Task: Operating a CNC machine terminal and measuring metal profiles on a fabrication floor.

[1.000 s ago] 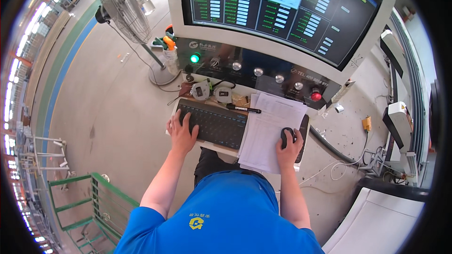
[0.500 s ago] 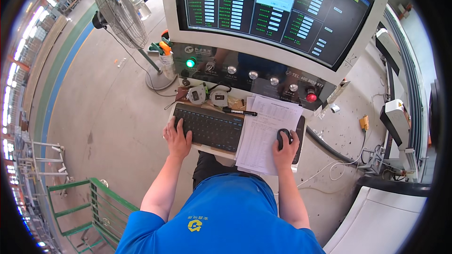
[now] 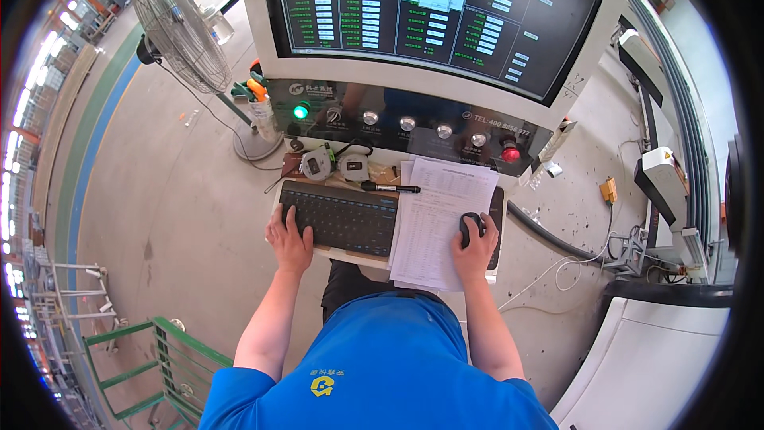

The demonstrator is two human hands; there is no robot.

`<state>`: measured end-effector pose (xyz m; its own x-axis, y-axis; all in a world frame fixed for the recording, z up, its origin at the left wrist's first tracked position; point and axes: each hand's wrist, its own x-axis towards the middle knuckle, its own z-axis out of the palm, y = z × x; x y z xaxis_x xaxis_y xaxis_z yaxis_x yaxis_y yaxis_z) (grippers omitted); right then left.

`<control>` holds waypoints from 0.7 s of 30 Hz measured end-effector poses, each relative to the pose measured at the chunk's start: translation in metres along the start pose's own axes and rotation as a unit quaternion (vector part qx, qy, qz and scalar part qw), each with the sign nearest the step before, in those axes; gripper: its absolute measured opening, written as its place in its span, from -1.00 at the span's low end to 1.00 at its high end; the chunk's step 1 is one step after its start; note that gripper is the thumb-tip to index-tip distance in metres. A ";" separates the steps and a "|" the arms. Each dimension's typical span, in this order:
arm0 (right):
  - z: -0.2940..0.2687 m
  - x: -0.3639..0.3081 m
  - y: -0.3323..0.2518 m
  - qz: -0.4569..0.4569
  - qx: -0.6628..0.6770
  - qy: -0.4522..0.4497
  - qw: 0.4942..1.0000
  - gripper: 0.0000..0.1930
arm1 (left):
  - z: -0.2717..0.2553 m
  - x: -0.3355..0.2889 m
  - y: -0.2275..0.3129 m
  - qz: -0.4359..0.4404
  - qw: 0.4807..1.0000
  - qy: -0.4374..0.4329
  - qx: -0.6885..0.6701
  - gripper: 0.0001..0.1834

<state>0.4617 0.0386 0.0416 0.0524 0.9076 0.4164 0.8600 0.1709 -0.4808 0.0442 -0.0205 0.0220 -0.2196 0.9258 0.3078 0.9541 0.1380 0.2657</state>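
Observation:
My left hand (image 3: 289, 240) rests at the left end of the black keyboard (image 3: 338, 219), its fingers apart and holding nothing. Under my right hand (image 3: 476, 253) is a black computer mouse (image 3: 469, 227), with the fingers wrapped round it. The mouse sits on printed sheets of paper (image 3: 430, 259) that overlap the right side of the console shelf. Above, the monitor (image 3: 382, 24) displays rows of value boxes, with small pale pop-up windows near its upper middle.
Behind the keyboard lie two tape measures (image 3: 317, 163) and a black marker (image 3: 390, 188). The button panel carries a lit green light (image 3: 301, 111) and a red knob (image 3: 510, 151). A standing fan (image 3: 175, 24) is at far left, a green metal frame (image 3: 163, 366) at lower left.
A second, smaller pop-up window now shows over the first on the monitor. The whole view has shifted slightly; both hands keep their places on keyboard and mouse.

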 end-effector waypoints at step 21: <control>0.003 0.000 0.001 0.008 0.022 -0.007 1.000 -0.58 | 0.002 -0.002 -0.003 -0.012 1.000 -0.015 0.005 -0.30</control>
<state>0.4610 0.0399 0.0393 0.0577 0.9159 0.3973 0.8362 0.1731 -0.5205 0.0425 -0.0216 0.0190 -0.2372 0.9322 0.2735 0.9507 0.1648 0.2629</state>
